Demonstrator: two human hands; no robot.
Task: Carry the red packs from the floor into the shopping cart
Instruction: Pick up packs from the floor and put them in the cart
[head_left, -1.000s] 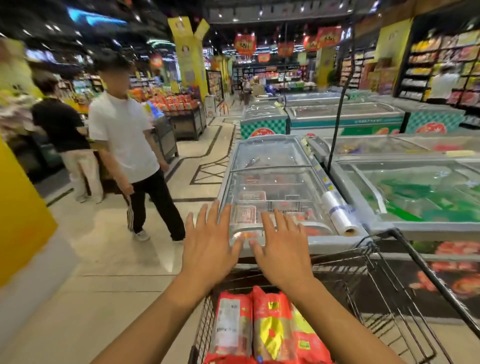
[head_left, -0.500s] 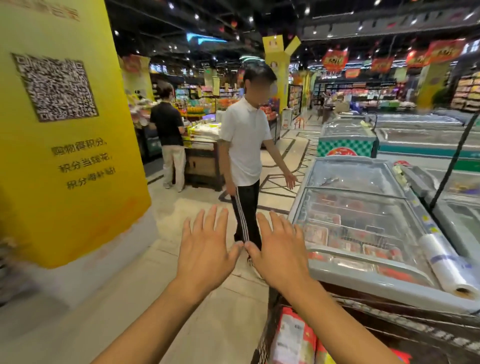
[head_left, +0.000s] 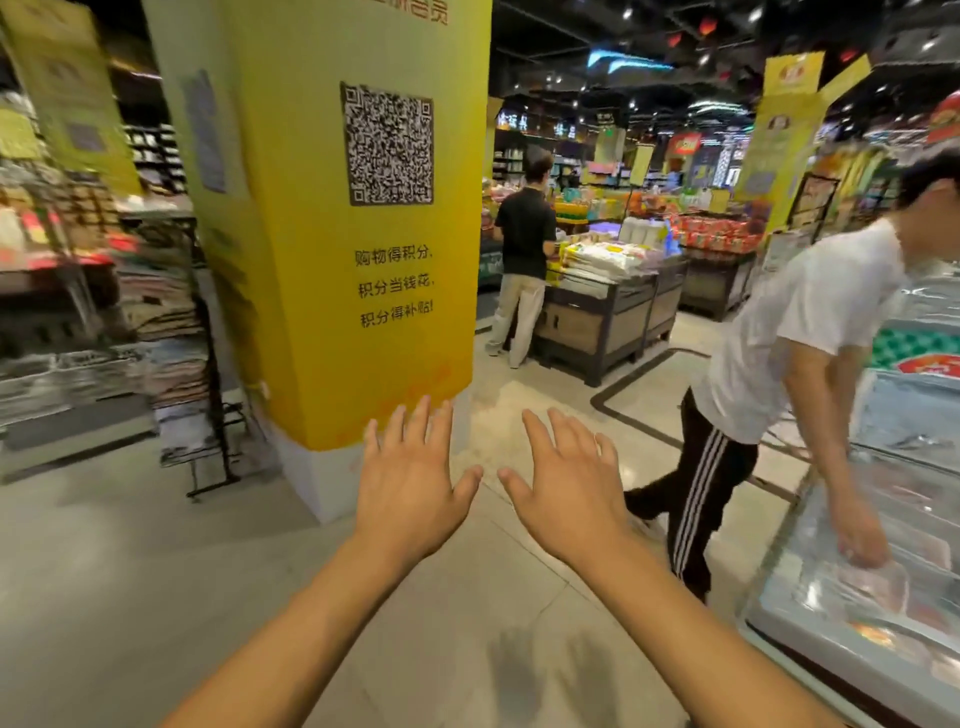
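Open floor (head_left: 156, 597) is stretching out below and to the left of the hands, with a lane running on between the pillar (head_left: 353, 260) and the freezer (head_left: 857, 597). The yellow pillar is standing just ahead, its base closing off the middle. A black rack (head_left: 208, 364) is crowding the pillar's left side. The freezer's edge is lining the right. A person in a white shirt (head_left: 795, 332) is leaning over the freezer with one hand on its lid, and their legs are taking up part of the lane. Further back, a person in a black shirt (head_left: 524, 228) is standing at a display stand (head_left: 608, 312).

The left hand (head_left: 410, 493) and right hand (head_left: 566, 499) are hanging side by side over the floor, palms down, fingers spread, holding nothing, thumbs nearly meeting. The red packs and the cart are lying outside this view, so their place relative to the hands cannot be told.
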